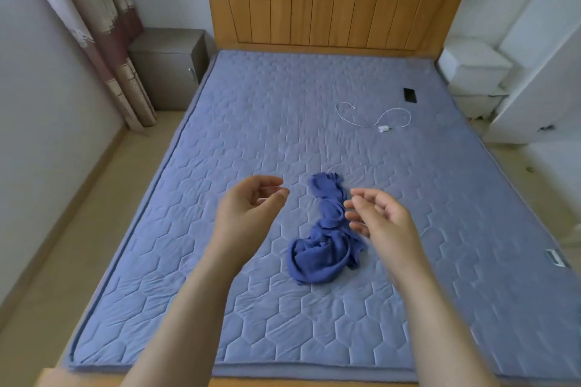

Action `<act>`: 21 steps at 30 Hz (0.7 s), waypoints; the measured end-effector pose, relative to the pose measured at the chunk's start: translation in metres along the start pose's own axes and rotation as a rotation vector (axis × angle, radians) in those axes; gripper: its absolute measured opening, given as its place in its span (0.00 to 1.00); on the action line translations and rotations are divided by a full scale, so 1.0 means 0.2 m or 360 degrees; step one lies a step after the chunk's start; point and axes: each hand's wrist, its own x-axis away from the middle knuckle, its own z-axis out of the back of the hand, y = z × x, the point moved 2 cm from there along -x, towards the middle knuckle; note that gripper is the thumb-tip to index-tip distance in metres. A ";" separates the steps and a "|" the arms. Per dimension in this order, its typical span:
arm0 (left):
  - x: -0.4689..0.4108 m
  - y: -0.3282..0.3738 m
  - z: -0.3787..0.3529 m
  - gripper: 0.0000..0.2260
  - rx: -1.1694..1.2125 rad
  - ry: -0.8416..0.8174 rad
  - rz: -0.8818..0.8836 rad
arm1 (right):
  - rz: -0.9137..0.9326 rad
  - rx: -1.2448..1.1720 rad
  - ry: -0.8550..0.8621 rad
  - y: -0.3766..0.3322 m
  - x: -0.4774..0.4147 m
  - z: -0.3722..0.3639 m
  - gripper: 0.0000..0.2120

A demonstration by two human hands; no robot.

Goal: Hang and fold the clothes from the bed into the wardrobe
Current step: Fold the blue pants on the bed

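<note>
A crumpled blue garment point(327, 229) is lying on the bed point(220, 122), just below and right of the frame's centre. Its long axis is running almost vertically in the picture. The narrow, twisted end is pointing toward the top of the frame and the headboard point(336, 6), and the wider, bunched end is lying toward the bottom edge. The fabric is looking soft and thin, gathered into rope-like folds above and a looped heap below.

The left hand point(248, 201) is hovering left of the garment, apart from it, palm turned inward, fingers loosely curled and holding nothing. The right hand point(380, 214) is hovering at the garment's right side, fingers relaxed and slightly spread, gripping nothing. Its fingertips are overlapping the cloth in the picture, and whether they are touching it cannot be told.

The mattress cover is showing a pale blue quilted surface stitched in hexagons. The headboard is showing vertical slats of light wood. A thin white cable point(374, 118) is lying in loops in the upper right of the mattress, with a flat black phone point(410, 95) beyond it. A grey nightstand point(169, 69) and a patterned curtain point(116, 41) are standing at upper left.
</note>
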 end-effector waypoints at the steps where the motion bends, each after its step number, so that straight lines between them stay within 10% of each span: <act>1: -0.05 -0.02 -0.02 0.06 -0.0001 -0.0005 0.0017 | -0.0015 -0.0006 0.0006 0.02 -0.05 0.00 0.04; 21: -0.88 -0.98 -0.52 0.07 -0.0502 -0.0317 0.0645 | -0.0720 0.0511 0.0231 1.09 -0.69 0.37 0.05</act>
